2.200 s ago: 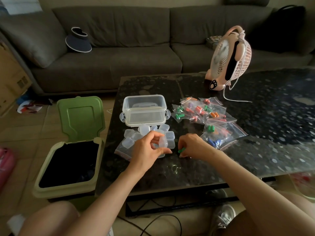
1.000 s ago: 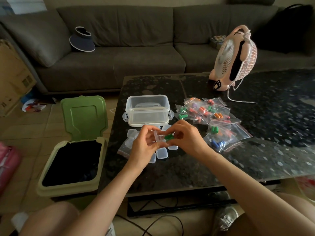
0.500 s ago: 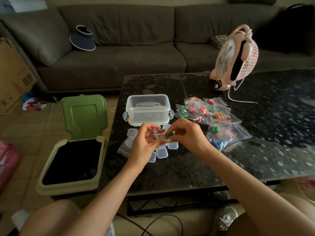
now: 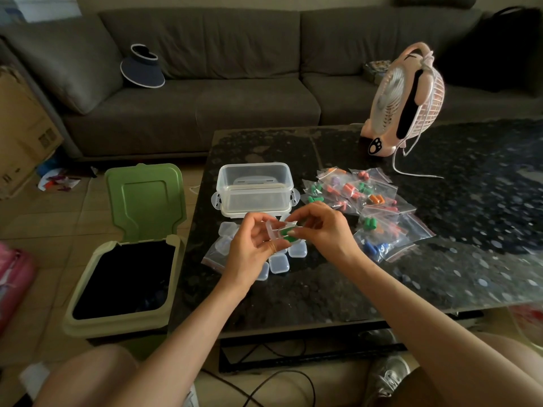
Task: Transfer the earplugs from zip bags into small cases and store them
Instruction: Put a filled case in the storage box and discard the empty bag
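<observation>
Both hands meet above the surface (image 4: 323, 292), just in front of a clear box (image 4: 254, 190). The left hand (image 4: 249, 249) grips a small case (image 4: 273, 230), its lid swung open, between curled fingers and thumb. The right hand (image 4: 323, 227) pinches a green earplug (image 4: 286, 232) at the mouth of that case, fingertips bent down onto it. Spare cases (image 4: 278, 264) lie on the surface beneath the hands. Zip bags (image 4: 370, 201) of coloured earplugs lie to the right, near the right wrist. Both forearms reach in from the lower edge.
</observation>
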A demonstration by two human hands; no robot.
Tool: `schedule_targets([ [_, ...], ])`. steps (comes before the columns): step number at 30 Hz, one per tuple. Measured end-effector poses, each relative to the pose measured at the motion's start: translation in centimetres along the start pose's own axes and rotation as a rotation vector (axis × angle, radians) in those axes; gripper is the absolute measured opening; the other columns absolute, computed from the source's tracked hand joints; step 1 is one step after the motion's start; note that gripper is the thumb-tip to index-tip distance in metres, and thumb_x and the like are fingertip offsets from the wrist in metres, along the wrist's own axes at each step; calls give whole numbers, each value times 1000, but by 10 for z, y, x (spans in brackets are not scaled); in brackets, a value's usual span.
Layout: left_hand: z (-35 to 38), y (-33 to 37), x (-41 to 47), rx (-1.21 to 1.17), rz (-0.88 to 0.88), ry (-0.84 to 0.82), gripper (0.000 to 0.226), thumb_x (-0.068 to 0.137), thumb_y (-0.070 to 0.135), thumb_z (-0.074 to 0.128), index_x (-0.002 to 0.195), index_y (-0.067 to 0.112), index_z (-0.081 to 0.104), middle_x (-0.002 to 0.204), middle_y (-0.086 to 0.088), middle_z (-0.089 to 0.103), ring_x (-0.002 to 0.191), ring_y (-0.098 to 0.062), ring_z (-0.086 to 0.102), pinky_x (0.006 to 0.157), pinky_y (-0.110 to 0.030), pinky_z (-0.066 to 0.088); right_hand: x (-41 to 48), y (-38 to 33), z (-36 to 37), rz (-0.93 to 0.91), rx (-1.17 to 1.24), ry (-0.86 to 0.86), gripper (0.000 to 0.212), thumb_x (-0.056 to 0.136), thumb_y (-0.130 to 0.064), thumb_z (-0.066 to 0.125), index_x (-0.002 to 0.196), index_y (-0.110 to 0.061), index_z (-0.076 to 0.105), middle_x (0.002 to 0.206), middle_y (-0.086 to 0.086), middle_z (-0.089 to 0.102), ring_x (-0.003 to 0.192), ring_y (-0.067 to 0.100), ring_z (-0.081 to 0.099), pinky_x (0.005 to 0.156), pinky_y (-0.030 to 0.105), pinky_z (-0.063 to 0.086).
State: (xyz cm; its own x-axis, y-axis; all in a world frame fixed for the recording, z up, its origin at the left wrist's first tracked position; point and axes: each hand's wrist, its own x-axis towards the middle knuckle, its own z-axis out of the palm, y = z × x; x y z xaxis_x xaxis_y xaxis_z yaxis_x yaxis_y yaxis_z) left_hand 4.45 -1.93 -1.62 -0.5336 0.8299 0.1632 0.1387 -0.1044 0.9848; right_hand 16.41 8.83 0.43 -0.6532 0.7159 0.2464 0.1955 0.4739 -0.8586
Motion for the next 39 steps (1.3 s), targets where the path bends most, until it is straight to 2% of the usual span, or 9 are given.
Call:
schedule_targets([
  [3,-1,-2,1,61,42,6,38,75,9,75,106,18,54,106,1,68,101,-11,66,86,-27,55,0,-4,-1,148,173,-48,10,83,-23,70,93,-20,68,93,6,68,84,26,67,77,37,58],
  [6,-1,-8,2,294,158,20,37,74,18,76,106,20,58,107,3,65,102,-14,62,85,-24,53,-1,-11,-2,351,329,-206,42,85,-43,58,110,-9,60,98,14,68,82,29,69,71,36,60],
  [14,-1,-12,2,552,376,1,52,69,42,74,111,12,64,113,-1,51,106,-13,52,88,-13,44,3,-15,8,378,315,-246,35,79,-8,73,111,-6,59,89,15,65,69,19,67,59,22,55],
  [18,-6,-6,1,445,266,52,59,72,48,64,119,13,54,118,3,52,98,-5,55,77,-7,46,13,-17,10,395,434,-102,31,78,-4,73,106,0,63,89,21,69,78,30,71,69,34,60],
  [22,-22,-11,7,463,132,285,32,85,30,64,110,11,55,110,-1,59,89,-9,58,70,-13,47,28,-14,19,410,489,55,30,76,-4,76,103,2,64,86,21,70,74,31,71,67,34,60],
  [26,-49,-26,13,774,-31,420,31,87,26,65,112,11,56,113,-5,58,107,-24,54,85,-37,48,48,-12,32,468,532,140,29,81,-13,73,105,0,61,88,15,69,60,21,68,57,25,58],
  [30,-68,-34,11,942,-234,427,48,86,35,65,124,11,49,126,-9,51,118,-28,46,95,-38,41,68,-16,40,421,809,120,37,89,-15,63,123,-5,51,110,15,65,91,24,70,76,28,59],
  [34,-76,-45,8,979,-311,350,57,85,42,64,129,11,45,128,-9,51,119,-28,46,94,-38,42,79,-12,43,387,755,23,56,90,-16,62,141,-10,39,130,12,55,114,23,59,97,35,50],
  [39,-78,-44,6,845,-287,271,47,84,26,69,124,13,48,87,7,59,87,-15,59,69,-28,46,72,-15,39,362,536,-9,36,90,-16,62,126,-11,58,117,10,65,101,20,66,80,29,57],
])
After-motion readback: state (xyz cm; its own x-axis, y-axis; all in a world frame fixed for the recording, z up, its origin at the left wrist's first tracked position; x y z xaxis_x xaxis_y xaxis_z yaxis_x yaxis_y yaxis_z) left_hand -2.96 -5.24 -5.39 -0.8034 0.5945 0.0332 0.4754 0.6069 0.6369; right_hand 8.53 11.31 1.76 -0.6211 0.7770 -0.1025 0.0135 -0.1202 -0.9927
